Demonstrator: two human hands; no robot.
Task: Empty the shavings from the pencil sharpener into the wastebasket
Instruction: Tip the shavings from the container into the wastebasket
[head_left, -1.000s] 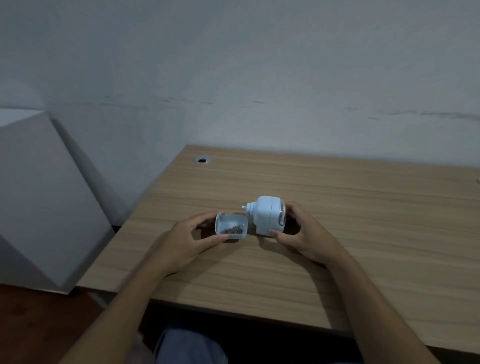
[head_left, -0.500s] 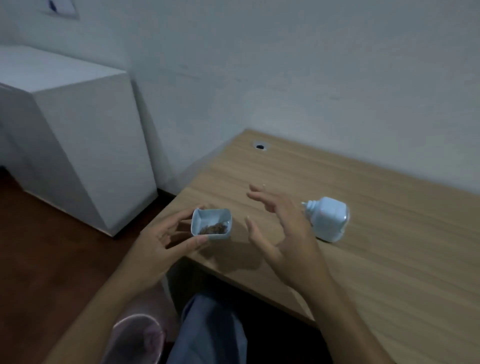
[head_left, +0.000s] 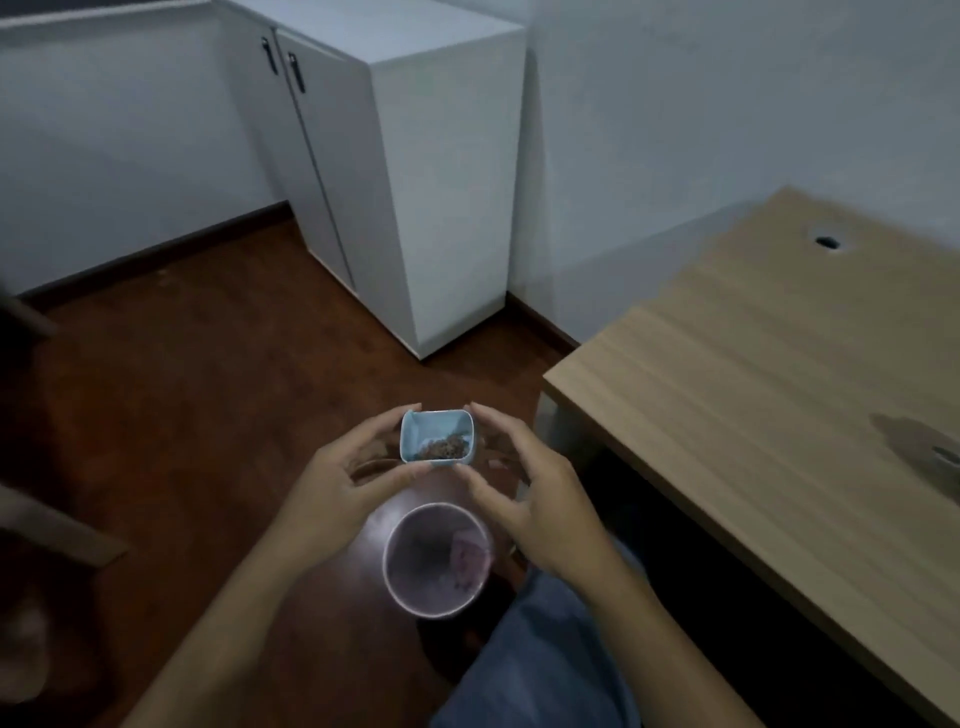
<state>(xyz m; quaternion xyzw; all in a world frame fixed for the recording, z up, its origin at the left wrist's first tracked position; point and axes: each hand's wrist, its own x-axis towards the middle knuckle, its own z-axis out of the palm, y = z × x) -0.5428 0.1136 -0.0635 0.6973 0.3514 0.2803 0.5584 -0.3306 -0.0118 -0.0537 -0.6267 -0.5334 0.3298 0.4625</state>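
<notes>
1. I am watching the left hand (head_left: 337, 493) pinching the small pale-blue plastic shavings tray (head_left: 437, 435) by its left wall, thumb underneath and fingers curling over the far rim.
2. The right hand (head_left: 530, 499) is hovering just beside the tray's right wall with its fingers spread and loose; I cannot tell whether a fingertip is touching it.
3. The tray is sitting upright in the air, with the brown pencil shavings (head_left: 444, 448) heaped toward its near side. It is hanging above the dark wooden floor (head_left: 182, 389), near the round translucent wastebasket (head_left: 437, 560) but not yet over its mouth.
4. I am judging the tray as light, rigid and rather slick, so holding it by two opposite walls seems safest.
5. The shavings are looking loose and feathery, so tipping slowly and close above the rim should be keeping them from scattering.
</notes>
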